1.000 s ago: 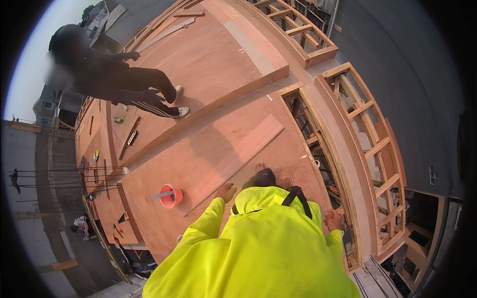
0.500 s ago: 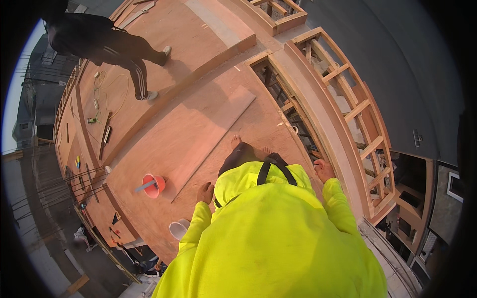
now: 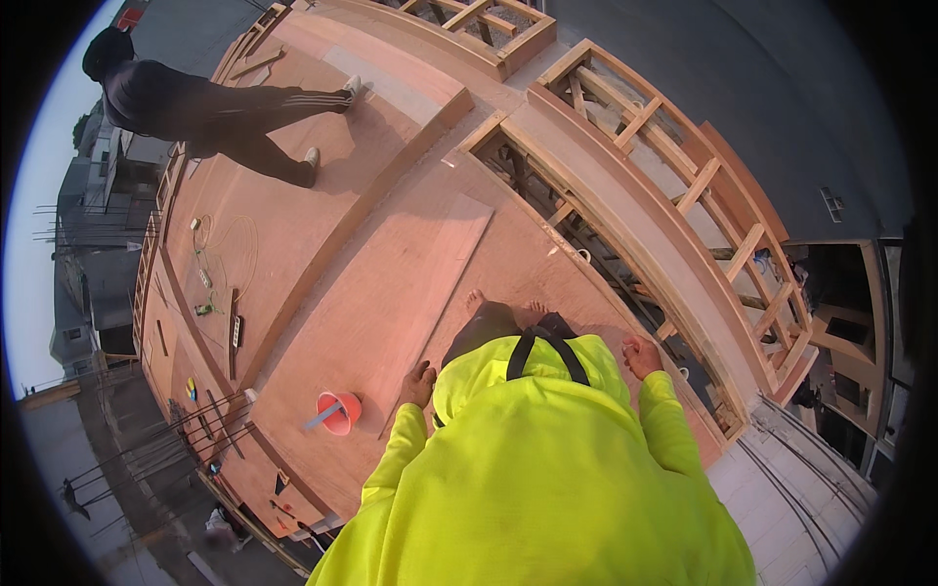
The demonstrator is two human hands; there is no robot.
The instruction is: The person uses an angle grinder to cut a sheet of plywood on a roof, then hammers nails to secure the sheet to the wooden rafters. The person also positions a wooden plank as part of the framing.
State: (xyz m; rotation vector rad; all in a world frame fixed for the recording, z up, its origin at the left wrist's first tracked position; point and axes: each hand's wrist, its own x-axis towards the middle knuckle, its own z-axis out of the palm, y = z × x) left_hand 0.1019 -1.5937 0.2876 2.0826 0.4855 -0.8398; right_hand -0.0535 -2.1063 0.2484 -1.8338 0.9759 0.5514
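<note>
Toward the left edge of the plywood deck [image 3: 523, 254] stands a red bucket [image 3: 340, 414]. Our left hand [image 3: 419, 385], loosely curled, partly open, apparently empty, hangs nearest the flat board [image 3: 430, 303]. At the deck's right edge, our right hand [image 3: 642, 357] hangs half open, apparently empty. We judge the deck mostly sheeted; timber frames [image 3: 699, 186] beyond stand uncovered.

The bare left hand [image 3: 418, 384] and bare right hand [image 3: 642, 356] are held apart beside the bright-yellow hooded top [image 3: 547, 469]. Near left, a flat grey blade [image 3: 320, 417] is held in a round red bucket [image 3: 344, 420]; far left, a dark-clothed person [image 3: 186, 105] is seen.
</note>
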